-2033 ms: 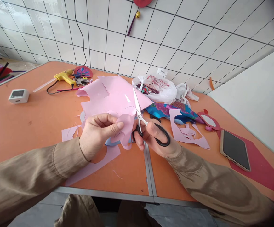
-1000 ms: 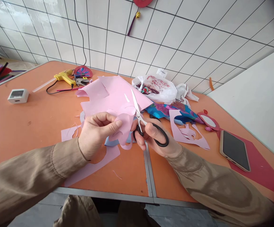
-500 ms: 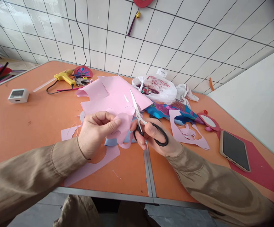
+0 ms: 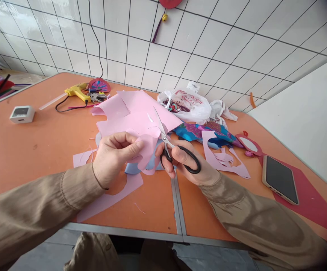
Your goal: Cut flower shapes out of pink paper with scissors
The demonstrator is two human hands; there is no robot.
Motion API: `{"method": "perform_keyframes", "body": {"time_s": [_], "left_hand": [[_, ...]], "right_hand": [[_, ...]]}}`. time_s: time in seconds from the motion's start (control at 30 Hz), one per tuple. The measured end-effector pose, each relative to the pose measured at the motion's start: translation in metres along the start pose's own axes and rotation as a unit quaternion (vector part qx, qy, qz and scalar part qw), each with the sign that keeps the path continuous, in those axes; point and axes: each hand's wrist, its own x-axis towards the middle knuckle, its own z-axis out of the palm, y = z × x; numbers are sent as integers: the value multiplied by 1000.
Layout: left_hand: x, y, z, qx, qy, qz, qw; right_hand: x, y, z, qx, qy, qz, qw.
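Observation:
Between the thumb and fingers of my left hand (image 4: 115,156) is pinched a curvy cut piece of pink paper (image 4: 149,145). My right hand (image 4: 190,162) grips a pair of scissors (image 4: 164,138) by its black handles. Its blades point up and away, slightly parted, right at the paper's right edge. Behind both hands lies a large pink sheet (image 4: 141,107) with cut edges. A light blue piece (image 4: 133,168) shows partly under the held paper. Below my left hand rests a pink offcut (image 4: 115,199) with a curved cut-out.
A yellow glue gun (image 4: 77,91) with a cord and a white box (image 4: 21,114) sit at left. Toward the back is a white plastic bag (image 4: 191,107). Pink scraps (image 4: 222,158), a small oval mirror (image 4: 249,145) and a phone (image 4: 280,180) on red sheet lie at right.
The scissor blades have opened a little wider at the paper's edge. The held paper has turned slightly, and its lower loop has shifted a little. Both hands stay nearly in place.

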Motion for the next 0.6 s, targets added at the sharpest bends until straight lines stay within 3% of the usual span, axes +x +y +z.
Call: {"method": "perform_keyframes", "body": {"time_s": [0.6], "left_hand": [[0,-2,-4,25,1,5,1000]], "right_hand": [[-1,2,-2,7,-3,-2,1000]]}}
